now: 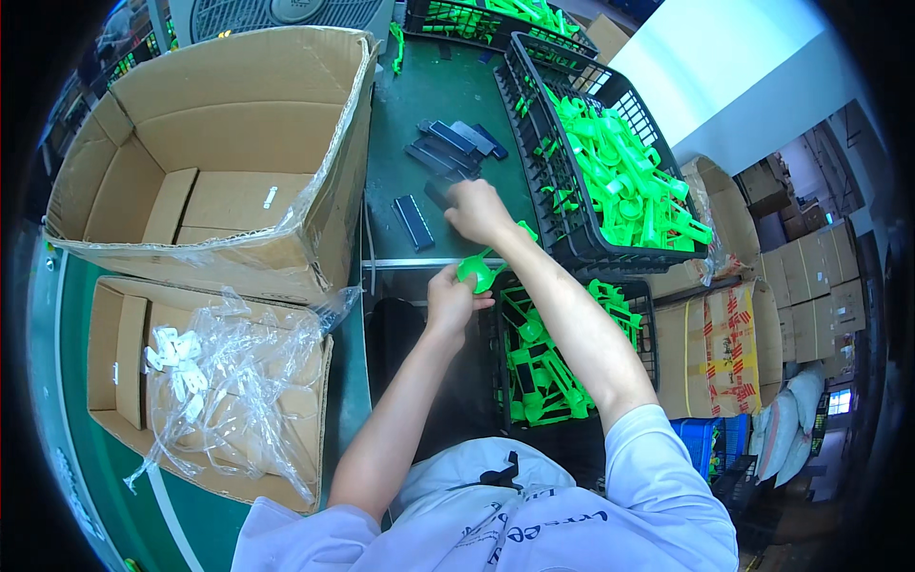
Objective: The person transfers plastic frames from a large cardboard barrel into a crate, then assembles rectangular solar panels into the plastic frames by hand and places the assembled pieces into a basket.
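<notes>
Green matting is covering the desk (448,105) running up the centre of the frame. At mid-frame the left hand (450,300) is clenching its grip around a bright green plastic part (479,271), while the right hand (477,212) just above is closing its fingers on a dark flat strip (438,194). More dark strips (456,143) are lying higher up. Black baskets of green parts (610,162) are crowding the right side; another (543,362) is sitting below. An open cardboard box (219,162) is filling the upper left, and a box with a clear plastic bag (229,391) is occupying the lower left.
</notes>
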The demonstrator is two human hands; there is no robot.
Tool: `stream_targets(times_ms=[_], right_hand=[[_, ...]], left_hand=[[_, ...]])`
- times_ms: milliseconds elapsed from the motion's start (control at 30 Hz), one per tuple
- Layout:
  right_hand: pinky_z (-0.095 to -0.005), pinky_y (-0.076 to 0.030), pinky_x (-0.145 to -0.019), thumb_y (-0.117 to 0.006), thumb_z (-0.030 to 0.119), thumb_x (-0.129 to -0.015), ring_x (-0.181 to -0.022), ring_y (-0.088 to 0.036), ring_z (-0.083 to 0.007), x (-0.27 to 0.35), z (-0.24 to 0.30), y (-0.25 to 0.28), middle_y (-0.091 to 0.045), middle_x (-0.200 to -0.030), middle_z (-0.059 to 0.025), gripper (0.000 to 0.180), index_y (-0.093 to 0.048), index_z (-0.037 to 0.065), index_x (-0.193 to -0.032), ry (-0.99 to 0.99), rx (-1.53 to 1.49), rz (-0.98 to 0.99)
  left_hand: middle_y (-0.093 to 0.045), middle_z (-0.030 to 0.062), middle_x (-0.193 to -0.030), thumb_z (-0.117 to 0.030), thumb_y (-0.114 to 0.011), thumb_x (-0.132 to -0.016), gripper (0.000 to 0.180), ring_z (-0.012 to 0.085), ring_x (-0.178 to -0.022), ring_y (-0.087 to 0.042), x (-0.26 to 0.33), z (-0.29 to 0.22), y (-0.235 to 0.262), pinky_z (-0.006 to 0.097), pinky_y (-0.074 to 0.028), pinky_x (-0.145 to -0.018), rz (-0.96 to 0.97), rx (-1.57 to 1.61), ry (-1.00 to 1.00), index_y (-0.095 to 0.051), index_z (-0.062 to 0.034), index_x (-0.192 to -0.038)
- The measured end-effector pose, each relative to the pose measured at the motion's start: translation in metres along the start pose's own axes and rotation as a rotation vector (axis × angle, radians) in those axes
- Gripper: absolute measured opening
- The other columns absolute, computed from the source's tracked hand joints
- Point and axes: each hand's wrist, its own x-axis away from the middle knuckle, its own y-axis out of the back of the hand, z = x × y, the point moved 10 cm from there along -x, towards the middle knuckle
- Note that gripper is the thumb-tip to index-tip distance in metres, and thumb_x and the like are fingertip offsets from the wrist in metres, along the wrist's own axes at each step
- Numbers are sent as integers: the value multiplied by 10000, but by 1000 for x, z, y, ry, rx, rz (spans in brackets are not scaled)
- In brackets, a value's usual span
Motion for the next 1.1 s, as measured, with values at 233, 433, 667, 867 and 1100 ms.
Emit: stream_targets(times_ms=[233, 433, 667, 867, 1100], right_hand=[[-281, -500, -463, -811, 282, -772, -525, -536, -77, 17, -61, -2, -584, -619, -16, 302, -645, 47, -683, -473, -774, -42], [-243, -509, -549, -668, 240, -908, -622, -574, -68, 37, -59, 14, -606, -701, 7, 212, -644, 69, -785, -463, -1184, -22], [-240, -505, -583, -653, 87, -891, -683, -599, -82, 86, -27, 39, -655, -872, -30, 203, -636, -4, -1072, -315, -1240, 27], [-235, -386, -516, -782, 58, -744, -547, -424, -46, 127, -45, 87, -542, -608, 13, 247, -682, -20, -956, -357, -643, -297], [-278, -529, -617, -769, 38, -766, -673, -662, -139, 142, -35, 102, -693, -813, -115, 300, -653, -35, -1033, -306, -612, -505]], left_hand=[[-638, 129, -1021, -21, -492, -947, 249, 178, -790, -650, -2, 0, 4, 306, -589, -700, -11, -7, -5, -553, 42, -1179], [-630, 135, -1000, -71, -465, -982, 193, 205, -822, -664, 0, -5, 1, 314, -595, -698, -20, 12, -3, -518, 32, -1137], [-636, 159, -1077, -83, -446, -1005, 210, 199, -827, -666, -4, -22, 18, 289, -581, -706, -40, 171, -137, -489, 28, -1179], [-646, 142, -1064, -58, -464, -986, 268, 214, -857, -667, 2, -28, 3, 316, -567, -727, 50, 163, -131, -554, 39, -1219], [-642, 119, -1008, -66, -477, -980, 249, 205, -827, -658, 7, -22, -3, 302, -524, -680, 111, 204, -69, -560, 35, -1192]])
